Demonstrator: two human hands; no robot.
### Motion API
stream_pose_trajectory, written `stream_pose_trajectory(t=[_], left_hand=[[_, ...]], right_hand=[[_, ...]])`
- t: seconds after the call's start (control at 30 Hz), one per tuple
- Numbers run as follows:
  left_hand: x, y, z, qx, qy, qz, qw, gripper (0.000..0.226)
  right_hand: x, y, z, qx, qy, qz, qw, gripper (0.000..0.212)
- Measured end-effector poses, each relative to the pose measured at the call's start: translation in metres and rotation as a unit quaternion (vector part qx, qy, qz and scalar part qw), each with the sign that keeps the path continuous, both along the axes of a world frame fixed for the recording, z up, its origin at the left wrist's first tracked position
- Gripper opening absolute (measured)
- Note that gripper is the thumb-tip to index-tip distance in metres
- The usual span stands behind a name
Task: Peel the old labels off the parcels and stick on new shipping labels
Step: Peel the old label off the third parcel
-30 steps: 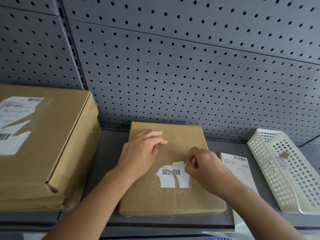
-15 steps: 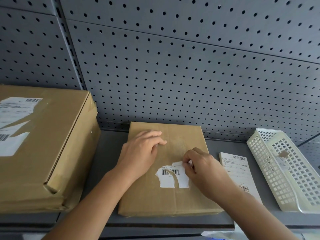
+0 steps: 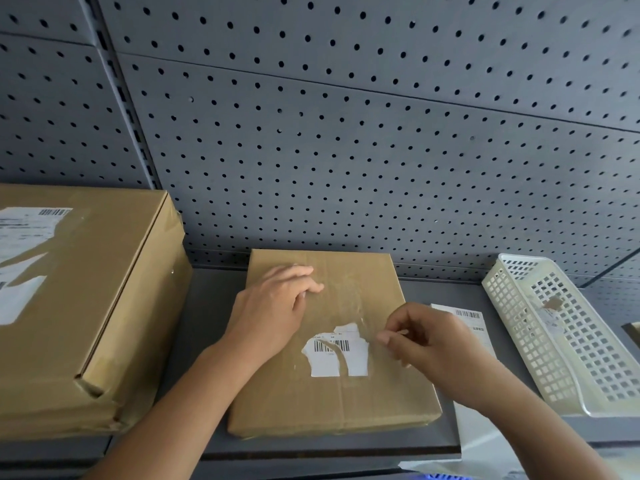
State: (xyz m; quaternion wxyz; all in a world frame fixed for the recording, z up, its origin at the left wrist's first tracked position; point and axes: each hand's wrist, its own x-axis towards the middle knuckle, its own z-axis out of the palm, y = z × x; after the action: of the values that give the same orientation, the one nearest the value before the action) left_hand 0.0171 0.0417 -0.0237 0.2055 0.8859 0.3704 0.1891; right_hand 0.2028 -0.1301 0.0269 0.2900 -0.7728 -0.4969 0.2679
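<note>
A left hand (image 3: 273, 306) steadies a stiff, probably light parcel (image 3: 329, 403) on the shelf (image 3: 207, 306) while the right hand (image 3: 426, 341), fingertips pinched together, whether on a scrap is unclear, hovers beside its torn label (image 3: 356, 362), thin paper likely best lifted at the ragged top edge.

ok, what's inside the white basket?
A brown scrap and a pale paper piece beside it lie in the white basket; its near right corner is out of frame, so unseen.

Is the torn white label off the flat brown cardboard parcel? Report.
No, the torn white label, barcode showing, is stuck on the flat brown cardboard parcel.
</note>
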Motion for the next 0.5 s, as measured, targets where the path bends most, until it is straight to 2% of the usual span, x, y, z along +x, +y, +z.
stream_pose_trajectory(t=[0.23,0.4,0.5], left_hand=[[-0.001,0.002,0.0,0.001,0.005,0.001,1.0,0.036],[-0.001,0.002,0.0,0.003,-0.006,0.003,1.0,0.033],[-0.001,0.002,0.0,0.005,-0.012,0.002,1.0,0.034]], right_hand=[[0.018,-0.008,0.002,0.009,0.077,-0.05,0.996,0.012],[0.06,-0.024,0.009,0.078,0.158,-0.114,0.978,0.007],[0.097,-0.041,0.016,0.114,0.171,-0.169,0.964,0.006]])
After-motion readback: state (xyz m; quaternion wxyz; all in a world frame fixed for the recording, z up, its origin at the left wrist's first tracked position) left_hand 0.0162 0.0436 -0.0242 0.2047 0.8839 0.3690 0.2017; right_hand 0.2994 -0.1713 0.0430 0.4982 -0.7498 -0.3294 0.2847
